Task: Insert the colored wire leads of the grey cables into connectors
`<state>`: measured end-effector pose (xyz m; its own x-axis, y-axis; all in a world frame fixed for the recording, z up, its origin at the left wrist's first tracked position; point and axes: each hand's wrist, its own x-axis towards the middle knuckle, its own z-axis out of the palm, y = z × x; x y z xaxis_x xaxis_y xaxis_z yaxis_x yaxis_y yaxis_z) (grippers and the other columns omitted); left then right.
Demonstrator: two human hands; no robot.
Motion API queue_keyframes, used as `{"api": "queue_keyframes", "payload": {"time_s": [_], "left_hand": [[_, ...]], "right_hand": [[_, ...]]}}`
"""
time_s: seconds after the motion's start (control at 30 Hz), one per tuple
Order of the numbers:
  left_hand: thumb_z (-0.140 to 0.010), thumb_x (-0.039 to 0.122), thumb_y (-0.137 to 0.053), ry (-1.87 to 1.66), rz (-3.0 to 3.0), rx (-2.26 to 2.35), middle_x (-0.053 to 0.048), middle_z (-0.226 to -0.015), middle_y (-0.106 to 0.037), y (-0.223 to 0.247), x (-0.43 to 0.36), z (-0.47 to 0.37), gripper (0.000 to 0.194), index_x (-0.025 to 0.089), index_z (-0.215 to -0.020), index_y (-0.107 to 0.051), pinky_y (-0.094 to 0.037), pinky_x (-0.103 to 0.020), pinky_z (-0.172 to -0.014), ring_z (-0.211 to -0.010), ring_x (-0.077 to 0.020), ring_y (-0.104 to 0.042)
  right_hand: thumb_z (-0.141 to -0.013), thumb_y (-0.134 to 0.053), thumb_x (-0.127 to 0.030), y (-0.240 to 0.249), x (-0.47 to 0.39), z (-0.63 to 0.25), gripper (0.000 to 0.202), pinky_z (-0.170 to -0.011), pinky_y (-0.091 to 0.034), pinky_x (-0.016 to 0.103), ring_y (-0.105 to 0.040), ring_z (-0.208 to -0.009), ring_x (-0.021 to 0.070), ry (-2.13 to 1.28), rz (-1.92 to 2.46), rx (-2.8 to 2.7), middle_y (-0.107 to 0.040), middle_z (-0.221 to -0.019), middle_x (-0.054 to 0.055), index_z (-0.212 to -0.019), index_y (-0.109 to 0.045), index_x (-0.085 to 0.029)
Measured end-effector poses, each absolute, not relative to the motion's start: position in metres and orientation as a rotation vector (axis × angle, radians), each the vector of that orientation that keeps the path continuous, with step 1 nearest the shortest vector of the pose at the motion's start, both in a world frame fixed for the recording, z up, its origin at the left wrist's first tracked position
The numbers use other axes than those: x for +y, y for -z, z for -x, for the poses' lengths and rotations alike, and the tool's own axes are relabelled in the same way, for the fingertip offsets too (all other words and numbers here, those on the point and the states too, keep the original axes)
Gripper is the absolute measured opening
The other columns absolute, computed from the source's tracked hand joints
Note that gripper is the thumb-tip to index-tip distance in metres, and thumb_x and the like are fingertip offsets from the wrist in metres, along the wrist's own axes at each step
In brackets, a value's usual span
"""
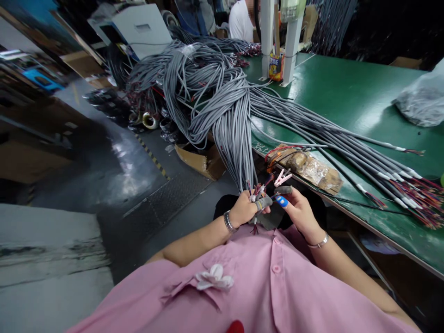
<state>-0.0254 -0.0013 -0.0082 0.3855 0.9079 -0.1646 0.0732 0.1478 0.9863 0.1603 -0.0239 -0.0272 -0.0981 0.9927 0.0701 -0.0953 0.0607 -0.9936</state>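
My left hand (244, 210) is closed around the ends of a thick bundle of grey cables (232, 115), in front of my pink shirt. Short red and dark wires and white sleeves stick out around its fingers, and one finger wears a grey finger cot. Close beside it, my right hand (301, 213) pinches a thin dark wire at the cable ends, though the fingertips partly hide it. Blue tape covers the right thumb, and a grey cot covers a right finger. Just above the right fingers is a pale pink clip (282, 178), at the table edge.
More grey cables (333, 134) lie across the green table (364, 99), their stripped coloured ends at the right. A tape-wrapped wooden block (308, 169) sits on the near edge. A cardboard box (204, 162) stands below. A plastic bag (423, 101) rests far right; a person (241, 23) is behind.
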Motion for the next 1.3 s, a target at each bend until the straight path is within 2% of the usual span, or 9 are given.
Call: {"api": "queue_keyframes", "payload": {"time_s": [0.13,0.33,0.57,0.67,0.83,1.13,1.3], "left_hand": [[-0.075,0.043,-0.072,-0.828,-1.269,1.001,-0.005,-0.06,-0.068,0.011,-0.002,0.025,0.031,0.013,-0.066,-0.067,-0.047,-0.023,-0.054,-0.053,-0.0127,-0.06],[-0.072,0.04,-0.075,-0.792,-1.297,0.999,-0.005,-0.061,-0.068,0.015,-0.004,0.024,0.029,0.013,-0.067,-0.066,-0.047,-0.023,-0.055,-0.053,-0.0121,-0.059],[-0.067,0.036,-0.08,-0.676,-1.271,0.946,-0.004,-0.063,-0.069,0.013,-0.003,0.028,0.028,0.012,-0.074,-0.067,-0.048,-0.022,-0.055,-0.054,-0.012,-0.061],[-0.071,0.038,-0.077,-0.788,-1.245,0.958,-0.005,-0.06,-0.068,0.013,-0.003,0.028,0.028,0.012,-0.069,-0.067,-0.046,-0.022,-0.053,-0.052,-0.0115,-0.059],[-0.075,0.044,-0.072,-0.921,-1.148,0.971,-0.007,-0.06,-0.069,0.016,-0.002,0.025,0.033,0.012,-0.066,-0.069,-0.044,-0.023,-0.05,-0.049,-0.0117,-0.058],[-0.074,0.047,-0.071,-0.932,-1.16,1.033,-0.007,-0.058,-0.068,0.02,-0.003,0.028,0.036,0.013,-0.065,-0.07,-0.041,-0.022,-0.049,-0.05,-0.0118,-0.057],[-0.075,0.047,-0.07,-0.939,-1.203,0.982,-0.006,-0.058,-0.067,0.02,-0.004,0.028,0.036,0.013,-0.064,-0.07,-0.041,-0.023,-0.05,-0.05,-0.0117,-0.056]], "right_hand": [[-0.075,-0.075,-0.043,0.032,-0.028,-0.153,0.028,-0.065,-0.047,0.027,-0.058,-0.071,0.0146,-1.504,1.046,-1.003,-0.066,-0.082,0.002,-0.09,-0.065,-0.021],[-0.074,-0.077,-0.039,0.026,-0.027,-0.142,0.024,-0.055,-0.042,0.023,-0.053,-0.058,0.0113,-1.49,1.031,-0.943,-0.062,-0.065,-0.002,-0.075,-0.063,-0.02],[-0.075,-0.076,-0.039,0.015,-0.025,-0.139,0.022,-0.061,-0.049,0.029,-0.058,-0.059,0.0141,-1.49,0.952,-1.063,-0.066,-0.07,0.0,-0.079,-0.064,-0.021],[-0.079,-0.072,-0.041,0.014,-0.024,-0.137,0.022,-0.06,-0.048,0.029,-0.057,-0.058,0.0145,-1.519,0.919,-1.044,-0.063,-0.065,-0.001,-0.078,-0.061,-0.022],[-0.075,-0.075,-0.038,0.019,-0.023,-0.136,0.021,-0.055,-0.041,0.024,-0.052,-0.057,0.0112,-1.43,0.997,-0.958,-0.062,-0.066,-0.002,-0.076,-0.062,-0.021],[-0.077,-0.074,-0.039,0.015,-0.023,-0.135,0.021,-0.058,-0.041,0.025,-0.058,-0.064,0.014,-1.516,0.939,-1.003,-0.066,-0.071,0.0,-0.084,-0.066,-0.022],[-0.079,-0.072,-0.039,0.014,-0.023,-0.135,0.019,-0.06,-0.043,0.027,-0.058,-0.062,0.015,-1.531,0.908,-1.011,-0.066,-0.066,0.0,-0.08,-0.063,-0.022]]}}
